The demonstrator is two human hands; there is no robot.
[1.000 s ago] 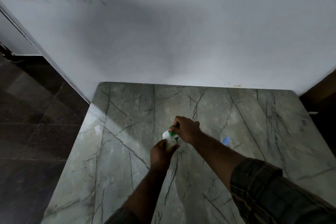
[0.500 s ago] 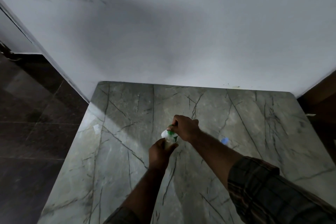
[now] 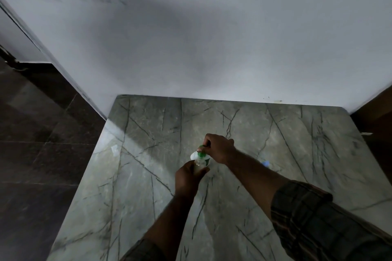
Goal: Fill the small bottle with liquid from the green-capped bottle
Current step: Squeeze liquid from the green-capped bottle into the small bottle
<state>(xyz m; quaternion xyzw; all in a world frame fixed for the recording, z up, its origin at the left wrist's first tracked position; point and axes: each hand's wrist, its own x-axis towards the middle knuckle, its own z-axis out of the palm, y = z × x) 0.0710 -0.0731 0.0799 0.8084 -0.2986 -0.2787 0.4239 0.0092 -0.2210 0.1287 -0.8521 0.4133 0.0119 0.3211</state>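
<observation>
Green-capped bottle (image 3: 200,160) stands upright over the middle of the grey veined marble table (image 3: 148,186), gripped by both hands. Its clear body is wrapped by the left hand (image 3: 187,176), fingers and thumb curled tight round it from below and from the near side, so only the shoulder and a strip of pale, cloudy content show above the knuckles. Just above that grip, the right hand (image 3: 218,148) reaches in from the right with its thumb and fingertips pinched together on the green cap (image 3: 201,153). A white patch, perhaps the label, shows at the bottle's shoulder between the two grips; it is too blurred to read.

To the right of the grips, well apart from them and partly behind the right forearm, lies a small blue thing (image 3: 265,163), too blurred to identify. Whether it belongs to the small bottle cannot be told. Far to the left of the grips, near the table's left edge, sits a small pale scrap (image 3: 115,151). Nothing stands between the hands and either item. Beyond the grips the table meets a plain white wall (image 3: 191,48); dark floor tiles (image 3: 42,154) run along the left side. A dark checked sleeve (image 3: 318,224) covers the right arm near the elbow.
</observation>
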